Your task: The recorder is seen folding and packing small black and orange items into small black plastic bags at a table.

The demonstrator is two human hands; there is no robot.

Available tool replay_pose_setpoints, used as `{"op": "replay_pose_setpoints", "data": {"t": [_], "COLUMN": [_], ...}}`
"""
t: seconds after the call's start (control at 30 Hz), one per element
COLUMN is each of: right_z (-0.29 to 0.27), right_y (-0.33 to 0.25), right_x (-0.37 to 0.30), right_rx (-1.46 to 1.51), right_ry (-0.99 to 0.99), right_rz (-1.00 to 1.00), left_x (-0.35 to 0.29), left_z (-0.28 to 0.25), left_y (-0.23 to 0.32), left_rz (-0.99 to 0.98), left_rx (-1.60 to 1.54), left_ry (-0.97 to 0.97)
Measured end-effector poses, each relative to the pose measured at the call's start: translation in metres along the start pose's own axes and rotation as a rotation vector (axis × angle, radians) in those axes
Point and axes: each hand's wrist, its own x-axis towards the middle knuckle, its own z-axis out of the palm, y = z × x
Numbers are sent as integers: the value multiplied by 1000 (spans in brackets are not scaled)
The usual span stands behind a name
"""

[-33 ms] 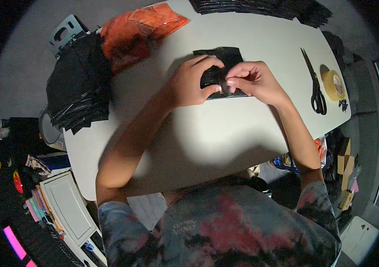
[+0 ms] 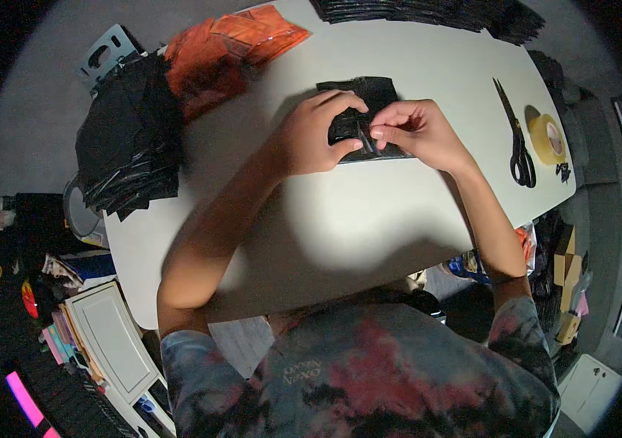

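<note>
Our left hand (image 2: 318, 135) rests on the left part of the black packet (image 2: 373, 91), thumb and fingers wide apart. Our right hand (image 2: 424, 135) is narrow, fingertips together over its right part — gripping what, we cannot tell. The packet lies on the white table (image 2: 340, 204).

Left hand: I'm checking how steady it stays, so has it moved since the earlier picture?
No, not visibly: judged against the orange package toward the far left, the left hand keeps the same place at the black packet.
</note>
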Motion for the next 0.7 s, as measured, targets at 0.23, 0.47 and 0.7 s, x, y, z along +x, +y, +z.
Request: {"op": "replay_pose_setpoints", "data": {"t": [0.23,0.47,0.7], "right_z": [-6,-9,-13], "right_y": [8,6,0], "right_x": [0,-2,-4], "right_rx": [-217,-226,-256], "right_ry": [124,135,132], "right_rz": [25,34,86], "left_x": [0,1,1], "left_z": [0,0,0], "left_y": [-2,-2,-3], "left_rz": [42,25,30], "left_rx": [-21,-17,6], "left_ry": [-8,-35,-31]}}
